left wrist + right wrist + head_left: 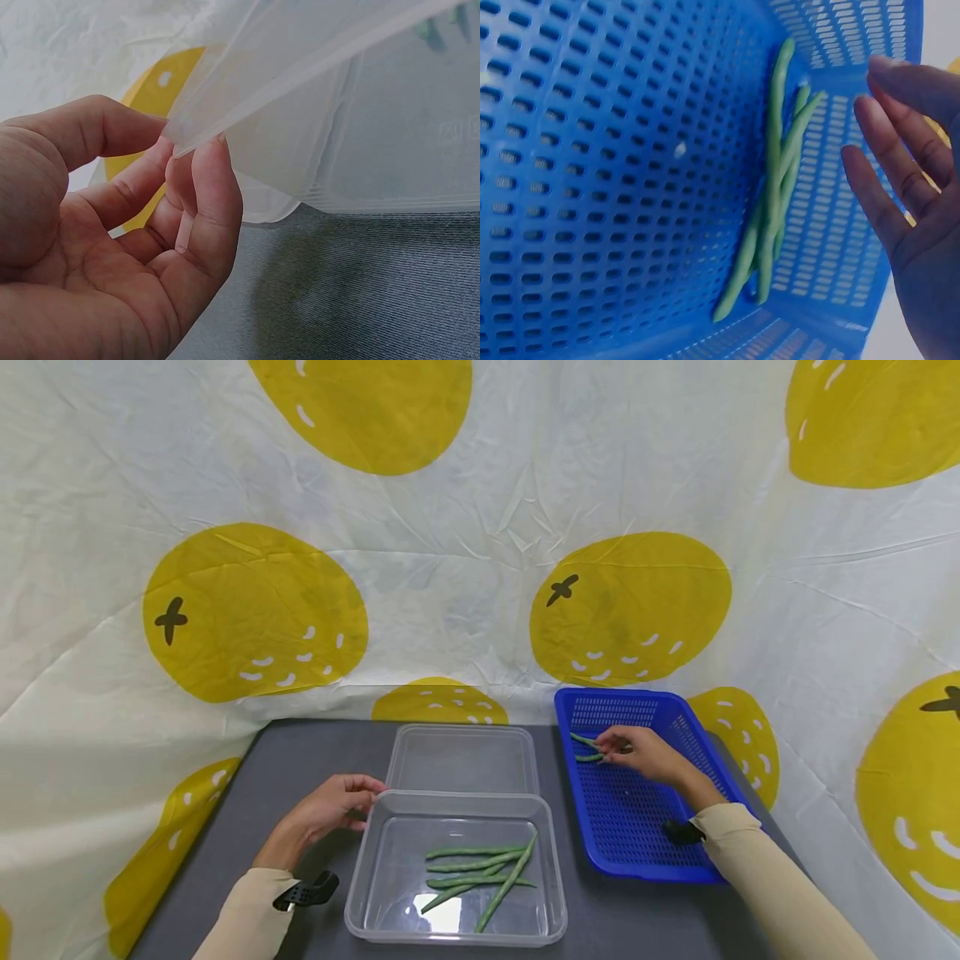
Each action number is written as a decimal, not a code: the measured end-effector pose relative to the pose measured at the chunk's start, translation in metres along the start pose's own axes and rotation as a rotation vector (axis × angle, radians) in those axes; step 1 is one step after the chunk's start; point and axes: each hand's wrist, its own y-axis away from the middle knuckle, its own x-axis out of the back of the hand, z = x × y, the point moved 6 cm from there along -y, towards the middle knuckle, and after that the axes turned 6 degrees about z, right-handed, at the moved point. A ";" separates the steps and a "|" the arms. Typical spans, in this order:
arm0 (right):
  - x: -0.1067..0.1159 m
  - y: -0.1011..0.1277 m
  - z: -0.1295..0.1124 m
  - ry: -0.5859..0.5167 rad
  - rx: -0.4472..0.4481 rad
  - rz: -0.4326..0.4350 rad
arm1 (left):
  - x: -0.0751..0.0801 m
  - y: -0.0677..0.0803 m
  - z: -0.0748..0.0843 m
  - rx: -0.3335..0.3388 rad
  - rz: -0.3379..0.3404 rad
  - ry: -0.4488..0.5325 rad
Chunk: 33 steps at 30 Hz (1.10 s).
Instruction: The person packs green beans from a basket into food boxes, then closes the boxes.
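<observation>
Beans (588,747) lie in the blue basket (637,843) under the right hand (645,753) in the head view, more beans rest in the clear tub (367,868), and the left hand (330,810) touches its far left corner. Left wrist view: fingers (214,195) and thumb lightly pinch the tub's (360,127) rim. Right wrist view: the hand (915,217) hovers with fingers straight, holding nothing, just beside the beans (769,202) on the basket (592,187) floor.

no readable text, labels, brands, numbers or signs anywhere
</observation>
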 end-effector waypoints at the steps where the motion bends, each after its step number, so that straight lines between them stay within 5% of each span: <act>1: 0.000 0.000 0.003 0.000 -0.005 -0.006 | 0.000 0.000 0.000 0.003 0.001 0.002; 16: 0.000 0.009 0.026 -0.005 -0.042 -0.104 | -0.001 -0.001 -0.001 0.009 0.016 -0.016; 33: 0.002 0.011 0.051 0.273 -0.046 -0.017 | -0.001 0.002 0.002 0.003 0.018 -0.013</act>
